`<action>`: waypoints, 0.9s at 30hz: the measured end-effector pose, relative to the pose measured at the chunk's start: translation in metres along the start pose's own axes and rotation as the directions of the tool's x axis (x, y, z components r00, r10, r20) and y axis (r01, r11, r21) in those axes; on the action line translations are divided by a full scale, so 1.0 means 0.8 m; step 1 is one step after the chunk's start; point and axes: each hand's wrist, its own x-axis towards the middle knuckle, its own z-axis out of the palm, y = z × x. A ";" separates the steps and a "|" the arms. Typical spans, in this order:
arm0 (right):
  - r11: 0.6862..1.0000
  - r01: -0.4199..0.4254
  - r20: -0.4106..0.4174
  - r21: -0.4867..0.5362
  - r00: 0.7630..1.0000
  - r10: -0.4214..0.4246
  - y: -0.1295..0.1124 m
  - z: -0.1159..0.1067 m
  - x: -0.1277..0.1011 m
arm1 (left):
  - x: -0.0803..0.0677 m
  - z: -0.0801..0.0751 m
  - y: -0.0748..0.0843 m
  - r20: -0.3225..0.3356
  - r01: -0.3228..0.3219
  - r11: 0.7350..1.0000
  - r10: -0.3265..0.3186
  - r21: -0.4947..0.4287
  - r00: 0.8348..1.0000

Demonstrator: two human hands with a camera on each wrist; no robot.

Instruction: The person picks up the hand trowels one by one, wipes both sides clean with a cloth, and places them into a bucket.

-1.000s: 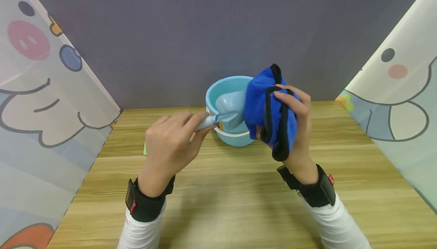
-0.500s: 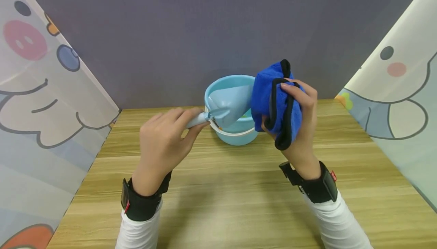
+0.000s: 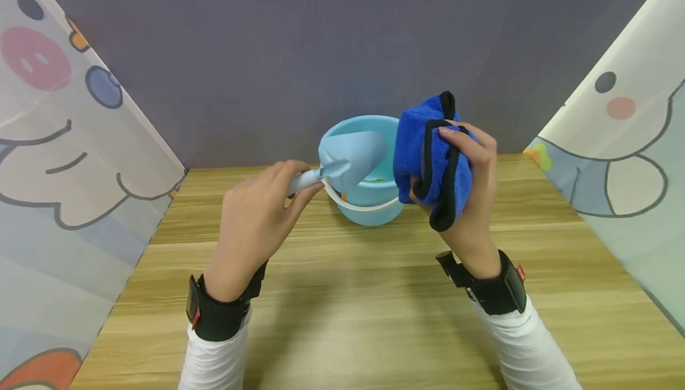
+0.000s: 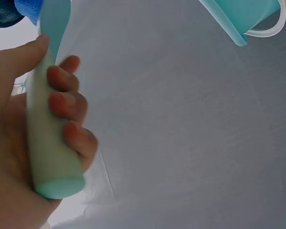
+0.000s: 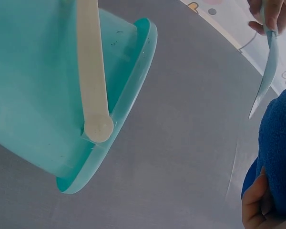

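The left hand (image 3: 257, 223) grips the pale blue scoop (image 3: 348, 155) by its handle, blade raised over the bucket (image 3: 369, 208) rim. The right hand (image 3: 471, 200) clenches the blue cloth (image 3: 428, 152) just beside the blade. Open table (image 3: 374, 318) lies toward the near edge. Since the earlier frame, the scoop has lifted slightly.

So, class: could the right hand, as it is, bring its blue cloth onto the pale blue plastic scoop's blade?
Probably yes: the right hand holds the blue cloth right beside the scoop, nothing between.
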 end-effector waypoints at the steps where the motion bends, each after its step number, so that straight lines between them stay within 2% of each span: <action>1: 1.000 -0.003 -0.001 0.000 1.000 0.003 0.000 0.000 -0.001 | 0.000 0.000 0.000 0.036 0.020 1.000 -0.020 0.003 0.999; 3: 1.000 -0.011 -0.002 -0.003 1.000 0.011 0.002 -0.002 -0.003 | 0.003 0.003 -0.002 0.101 0.050 0.999 -0.050 0.009 0.994; 5: 1.000 -0.016 -0.011 -0.001 1.000 0.016 0.004 -0.003 -0.004 | 0.010 0.008 -0.005 0.149 0.048 0.999 -0.051 0.024 0.988; 11: 1.000 -0.016 -0.035 -0.003 0.999 0.016 0.007 -0.009 -0.001 | 0.054 0.032 -0.012 0.201 -0.072 0.986 0.041 0.150 0.979; 14: 1.000 -0.016 -0.036 -0.006 0.999 0.016 0.007 -0.011 0.000 | 0.083 0.049 -0.009 0.284 -0.116 0.979 0.065 0.166 0.957; 16: 1.000 -0.014 -0.038 -0.010 0.999 0.014 0.006 -0.013 0.001 | 0.103 0.064 -0.005 0.375 -0.138 0.978 0.070 0.157 0.924; 19: 1.000 -0.010 -0.047 -0.013 0.999 0.009 0.006 -0.014 0.004 | 0.131 0.088 0.004 0.515 -0.162 0.976 0.063 0.148 0.855; 23: 1.000 -0.007 -0.048 -0.008 0.999 0.006 0.004 -0.015 0.008 | 0.155 0.122 0.013 0.665 -0.215 0.961 0.048 0.172 0.745; 25: 1.000 -0.006 -0.039 -0.006 0.999 0.006 0.003 -0.015 0.009 | 0.159 0.138 0.015 0.724 -0.226 0.959 0.032 0.173 0.689; 27: 1.000 -0.004 -0.026 -0.007 1.000 0.004 0.002 -0.015 0.009 | 0.157 0.152 0.015 0.777 -0.209 0.965 0.006 0.162 0.629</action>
